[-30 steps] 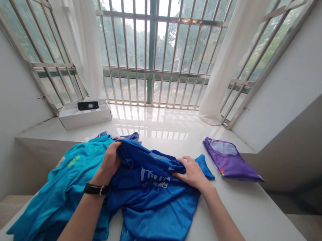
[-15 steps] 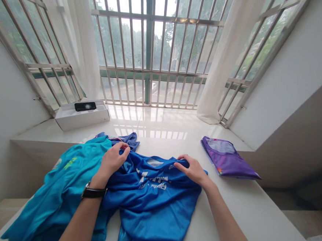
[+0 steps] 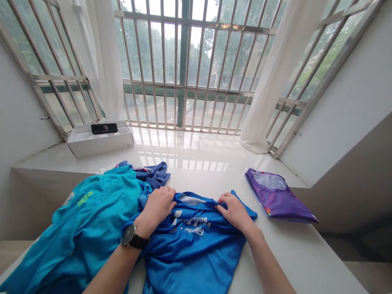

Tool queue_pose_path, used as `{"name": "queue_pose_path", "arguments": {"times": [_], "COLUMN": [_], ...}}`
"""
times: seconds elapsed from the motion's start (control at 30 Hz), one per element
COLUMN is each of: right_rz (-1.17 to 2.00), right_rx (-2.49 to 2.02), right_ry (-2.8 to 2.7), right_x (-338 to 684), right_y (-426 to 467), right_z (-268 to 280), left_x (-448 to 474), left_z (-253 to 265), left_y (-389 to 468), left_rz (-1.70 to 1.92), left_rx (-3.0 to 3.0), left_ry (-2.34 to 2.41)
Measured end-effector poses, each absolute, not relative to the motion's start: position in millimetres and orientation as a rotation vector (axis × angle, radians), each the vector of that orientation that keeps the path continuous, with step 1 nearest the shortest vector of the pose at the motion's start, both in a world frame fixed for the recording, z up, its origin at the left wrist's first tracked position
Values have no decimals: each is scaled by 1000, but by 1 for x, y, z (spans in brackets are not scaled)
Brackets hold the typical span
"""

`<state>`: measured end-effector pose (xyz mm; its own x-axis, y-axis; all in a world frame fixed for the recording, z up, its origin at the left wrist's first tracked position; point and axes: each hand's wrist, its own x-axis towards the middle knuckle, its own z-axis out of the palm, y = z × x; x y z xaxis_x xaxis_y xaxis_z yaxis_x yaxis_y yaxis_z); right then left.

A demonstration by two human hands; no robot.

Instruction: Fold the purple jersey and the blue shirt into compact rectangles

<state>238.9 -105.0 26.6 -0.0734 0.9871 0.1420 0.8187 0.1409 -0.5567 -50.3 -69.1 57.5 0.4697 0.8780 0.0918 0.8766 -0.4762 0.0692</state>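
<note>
Shirt on the desk, seen from above my forearms. The blue shirt (image 3: 191,263) lies front up on the white desk (image 3: 285,265), directly before me, its collar (image 3: 194,201) at the far end and its hem toward me. White lettering crosses the chest, partly lost in folds. My left hand (image 3: 160,206) is nearly closed, fingers bent and thumb tucked in, with hold of the cloth at the left end of the collar. My right hand (image 3: 234,212) pinches the right end between thumb and fingertips, the other fingers loosely curled; a sleeve (image 3: 247,206) points out beyond it. A dark watch (image 3: 129,235) circles my left wrist.

To the left, a teal top (image 3: 86,220) lies heaped against the shirt, with navy cloth (image 3: 155,174) at its far edge. To the right, well apart from the shirt, is a folded purple bundle (image 3: 286,202). Behind, on the ledge (image 3: 189,142) below the barred window, a white box (image 3: 104,146) carries a black phone (image 3: 104,128). A pale curtain (image 3: 265,93) hangs at either side.
</note>
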Motion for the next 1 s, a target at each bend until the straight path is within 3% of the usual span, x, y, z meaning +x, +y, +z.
{"name": "queue_pose_path", "arguments": {"times": [0.17, 0.5, 0.83, 1.0], "right_rz": [402, 719, 770, 778], "right_rx": [-1332, -1056, -968, -945], "right_ry": [-1654, -969, -813, -801], "right_x": [236, 244, 242, 244], "right_y": [-103, -105, -108, -110], "right_z": [34, 46, 57, 56], "left_x": [-55, -51, -46, -42], "left_z": [47, 55, 57, 48], "left_y": [-69, -66, -74, -73], "left_rz": [153, 753, 682, 663], "left_rx": [2581, 2167, 2335, 2348], "left_ry": [1579, 1229, 901, 985]}}
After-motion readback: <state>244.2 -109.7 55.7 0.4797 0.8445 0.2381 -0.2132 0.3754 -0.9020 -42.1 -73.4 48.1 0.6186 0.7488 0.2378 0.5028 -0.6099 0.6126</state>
